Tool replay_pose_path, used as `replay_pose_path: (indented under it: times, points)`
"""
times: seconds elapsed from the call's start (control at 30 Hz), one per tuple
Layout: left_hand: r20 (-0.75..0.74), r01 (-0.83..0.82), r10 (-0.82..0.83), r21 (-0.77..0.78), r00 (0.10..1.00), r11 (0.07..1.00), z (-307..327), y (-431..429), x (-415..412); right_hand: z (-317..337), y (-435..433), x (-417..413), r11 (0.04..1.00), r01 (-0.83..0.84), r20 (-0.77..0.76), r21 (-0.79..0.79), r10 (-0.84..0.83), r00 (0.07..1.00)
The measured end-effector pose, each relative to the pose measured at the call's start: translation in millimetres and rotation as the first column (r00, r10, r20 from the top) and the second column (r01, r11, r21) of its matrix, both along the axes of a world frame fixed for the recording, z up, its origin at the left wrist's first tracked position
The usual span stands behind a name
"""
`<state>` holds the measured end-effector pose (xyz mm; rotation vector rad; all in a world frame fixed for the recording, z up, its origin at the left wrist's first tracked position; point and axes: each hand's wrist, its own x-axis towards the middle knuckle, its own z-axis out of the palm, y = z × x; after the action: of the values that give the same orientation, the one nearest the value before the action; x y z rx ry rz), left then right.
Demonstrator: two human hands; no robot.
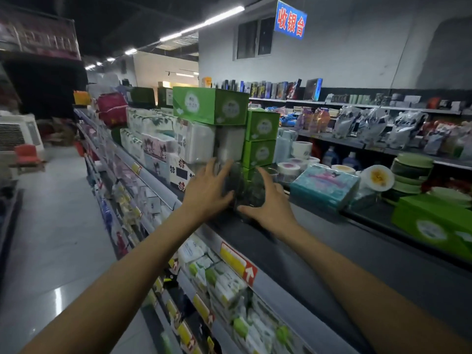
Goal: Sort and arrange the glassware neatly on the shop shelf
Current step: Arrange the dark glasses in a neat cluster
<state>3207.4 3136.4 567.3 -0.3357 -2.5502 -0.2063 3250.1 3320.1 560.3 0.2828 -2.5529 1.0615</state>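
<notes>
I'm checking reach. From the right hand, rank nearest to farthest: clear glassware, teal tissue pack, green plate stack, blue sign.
1. clear glassware, gripped by the right hand, just left of it.
2. teal tissue pack, a little to its right.
3. green plate stack, farther right.
4. blue sign, high up at the back.

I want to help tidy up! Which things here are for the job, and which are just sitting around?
For the job: the clear glasses, the left hand and right hand on either side of them, the dark shelf top.
Just sitting around: green boxes, teal tissue pack, stacked green bowls, blue sign.
</notes>
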Motion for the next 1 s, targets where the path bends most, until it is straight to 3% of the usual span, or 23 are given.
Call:
replay_pose_path:
  times: [0.07,0.23,0.37,0.5,0.67,0.8,1.0]
  points:
    - [-0.012,0.031,-0.030,0.048,0.999,0.998,-5.7,-1.1,-17.6,-8.5,-7.4,-13.3,0.999,0.032,-0.052,0.023,-0.031,0.998]
    - [0.008,0.139,-0.151,0.348,0.989,0.927,-16.9,3.0,-37.6,-15.1,-12.1,-26.6,0.994,0.075,-0.119,0.074,-0.066,0.991]
    - [-0.010,0.144,-0.155,0.424,0.988,0.894,-16.0,8.7,-39.5,-8.7,-6.1,-16.1,0.997,0.059,-0.118,0.049,-0.053,0.992]
    - [-0.152,0.240,-0.190,0.470,0.970,0.850,-9.4,25.4,-6.7,7.7,16.2,13.9,0.997,0.076,-0.166,0.016,-0.073,0.983]
    - [-0.303,0.499,-0.397,0.572,0.866,0.651,15.7,69.2,54.1,42.5,67.3,92.9,0.989,0.144,-0.248,-0.017,-0.144,0.958]
    - [-0.310,0.604,-0.558,0.635,0.770,0.481,33.2,123.5,114.8,58.1,120.9,188.4,0.966,0.255,-0.285,-0.035,-0.254,0.924]
    - [-0.302,0.704,-0.791,0.676,0.532,0.216,40.0,214.0,218.7,41.0,189.2,357.3,0.854,0.430,-0.238,-0.293,-0.501,0.832]
